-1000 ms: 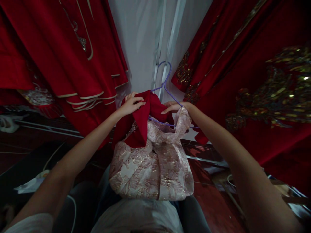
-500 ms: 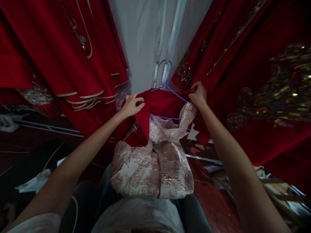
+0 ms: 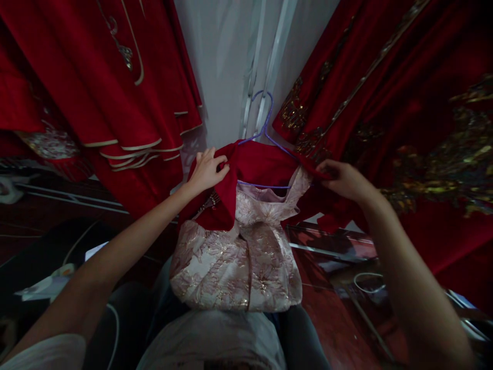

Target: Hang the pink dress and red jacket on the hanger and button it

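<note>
Red garment (image 3: 265,162), smooth, folded cloth: grasped by left grip (image 3: 209,169) and right grip (image 3: 342,178), spread between them. Brocade dress (image 3: 231,264), pale pink, gold-flecked, puckered: below both grips. Purple hanger (image 3: 265,127), thin: between grips.

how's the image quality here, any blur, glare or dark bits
Head view: dim overall, the top right corner nearly black; head view: gold sequins at right catch faint glints but look smeared; head view: the pale garment reads more clearly, its metallic pattern visible; head view: the right forearm looks stretched, likely wide-lens distortion.
</note>
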Demonstrator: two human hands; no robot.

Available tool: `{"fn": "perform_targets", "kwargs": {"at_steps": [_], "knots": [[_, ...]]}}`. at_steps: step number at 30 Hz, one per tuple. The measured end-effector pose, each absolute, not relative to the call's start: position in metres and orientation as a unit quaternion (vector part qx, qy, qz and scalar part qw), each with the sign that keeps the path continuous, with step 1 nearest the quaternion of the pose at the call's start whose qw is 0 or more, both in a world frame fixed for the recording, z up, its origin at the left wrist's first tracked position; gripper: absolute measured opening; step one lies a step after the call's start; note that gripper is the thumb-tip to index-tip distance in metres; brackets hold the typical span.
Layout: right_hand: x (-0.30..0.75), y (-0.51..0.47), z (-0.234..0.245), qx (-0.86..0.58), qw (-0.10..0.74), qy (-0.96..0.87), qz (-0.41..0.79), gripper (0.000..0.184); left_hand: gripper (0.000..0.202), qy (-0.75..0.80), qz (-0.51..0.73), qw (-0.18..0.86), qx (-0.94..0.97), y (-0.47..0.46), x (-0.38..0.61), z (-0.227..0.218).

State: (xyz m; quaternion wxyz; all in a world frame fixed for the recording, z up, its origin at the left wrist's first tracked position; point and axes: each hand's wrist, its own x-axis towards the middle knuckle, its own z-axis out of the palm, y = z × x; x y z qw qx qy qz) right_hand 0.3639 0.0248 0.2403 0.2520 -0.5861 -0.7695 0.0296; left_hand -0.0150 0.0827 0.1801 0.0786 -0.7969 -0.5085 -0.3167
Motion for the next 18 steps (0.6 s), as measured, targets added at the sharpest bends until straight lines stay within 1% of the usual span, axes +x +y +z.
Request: {"fn": "perform_targets", "kwargs": {"at_steps": [2,4,6,8,11,14,16,18], "knots": [[0.359,0.028,0.230,-0.589,0.212,-0.779,0.022,0.035,0.022,-0.508,-0.314,0.080,-0.798,0.081,-0.016,0.181],[0.360,0.035,0.220,-0.622,0.184,-0.760,-0.038,0.040,0.023,-0.506,-0.312,0.084,-0.800,0.080,-0.017,0.181],[0.366,0.041,0.213,-0.654,0.182,-0.728,-0.097,0.040,0.023,-0.503,-0.307,0.090,-0.803,0.079,-0.018,0.182],[0.373,0.043,0.209,-0.662,0.208,-0.713,-0.102,0.038,0.023,-0.501,-0.302,0.097,-0.805,0.078,-0.019,0.182],[0.376,0.035,0.206,-0.654,0.264,-0.708,-0.044,0.033,0.023,-0.501,-0.302,0.101,-0.805,0.076,-0.018,0.181],[0.367,0.028,0.204,-0.634,0.344,-0.693,-0.011,0.022,0.023,-0.510,-0.304,0.099,-0.798,0.074,-0.013,0.180],[0.353,0.027,0.201,-0.596,0.400,-0.696,0.036,0.014,0.023,-0.517,-0.303,0.097,-0.794,0.071,-0.009,0.179],[0.332,0.031,0.197,-0.545,0.438,-0.706,0.110,0.010,0.024,-0.524,-0.303,0.098,-0.790,0.067,-0.004,0.178]]}}
